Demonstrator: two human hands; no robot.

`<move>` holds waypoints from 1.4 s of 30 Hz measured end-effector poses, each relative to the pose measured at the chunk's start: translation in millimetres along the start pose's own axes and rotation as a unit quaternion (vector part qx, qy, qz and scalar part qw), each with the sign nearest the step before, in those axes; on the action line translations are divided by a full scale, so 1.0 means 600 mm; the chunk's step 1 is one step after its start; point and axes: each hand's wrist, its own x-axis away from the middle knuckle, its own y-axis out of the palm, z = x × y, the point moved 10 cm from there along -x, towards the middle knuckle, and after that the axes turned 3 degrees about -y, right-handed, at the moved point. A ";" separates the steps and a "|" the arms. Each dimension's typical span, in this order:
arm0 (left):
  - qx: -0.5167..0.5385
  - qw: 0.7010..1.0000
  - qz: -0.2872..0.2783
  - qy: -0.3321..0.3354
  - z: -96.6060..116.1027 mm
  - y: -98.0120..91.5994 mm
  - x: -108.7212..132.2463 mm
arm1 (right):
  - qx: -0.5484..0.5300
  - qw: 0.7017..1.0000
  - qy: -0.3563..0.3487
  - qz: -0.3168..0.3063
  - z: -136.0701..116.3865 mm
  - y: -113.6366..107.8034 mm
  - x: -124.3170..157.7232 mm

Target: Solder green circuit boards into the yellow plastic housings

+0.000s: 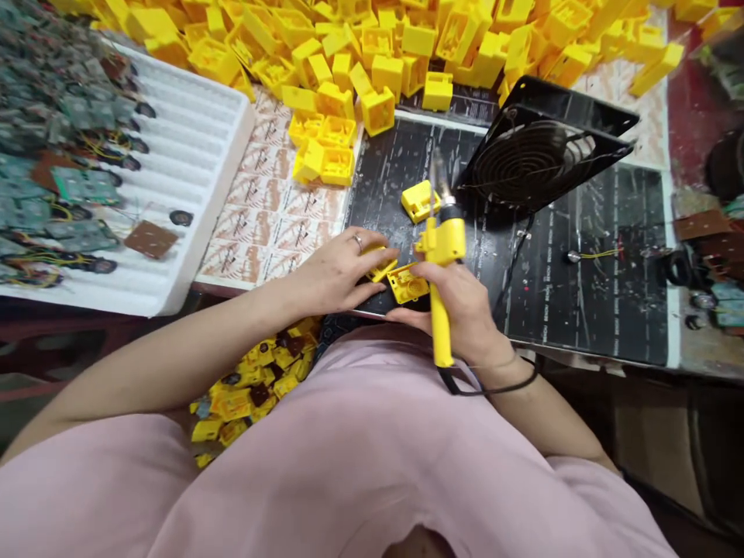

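My right hand [465, 310] is closed round a yellow soldering iron [440, 256], its tip pointing up and away and its black cord looping off my wrist. My left hand [340, 271], a ring on one finger, pinches a small yellow plastic housing [407, 284] against the black mat [581, 271] at the table's near edge. The right hand's fingers also touch that housing. Another yellow housing [418, 200] lies on the mat just beyond the iron.
A big heap of yellow housings [407, 46] fills the back. A tilted black fan [540, 155] stands at the right. A white foam tray [191, 155] with circuit boards [63, 139] sits left. Finished yellow pieces [249, 387] lie in a bin below the table edge.
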 end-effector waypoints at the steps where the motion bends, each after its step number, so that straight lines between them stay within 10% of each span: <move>1: 0.033 0.999 0.003 -0.032 -0.009 -0.005 -0.002 | 0.005 1.000 -0.002 -0.004 -0.002 0.007 -0.002; 7: 0.136 0.973 -0.006 -0.185 -0.032 -0.015 -0.007 | -0.065 0.996 0.011 -0.054 0.011 -0.001 0.004; 15: -0.074 0.984 0.043 -0.156 -0.037 -0.050 -0.003 | -0.023 0.996 0.058 -0.059 0.040 -0.021 0.029; 20: -0.016 0.994 -0.109 -0.009 -0.009 -0.033 0.019 | -0.027 0.997 0.065 -0.028 0.042 -0.017 0.042; 30: -0.224 0.962 -0.089 -0.131 0.047 -0.011 -0.026 | -0.066 0.996 0.033 -0.050 0.029 -0.031 0.033; 37: -0.185 0.938 -0.023 -0.292 -0.100 -0.111 -0.046 | -0.009 0.998 -0.015 -0.059 0.054 -0.092 -0.029; 42: -0.155 0.948 -0.088 -0.264 -0.169 -0.086 -0.081 | 0.028 0.985 -0.067 -0.159 0.112 0.002 -0.127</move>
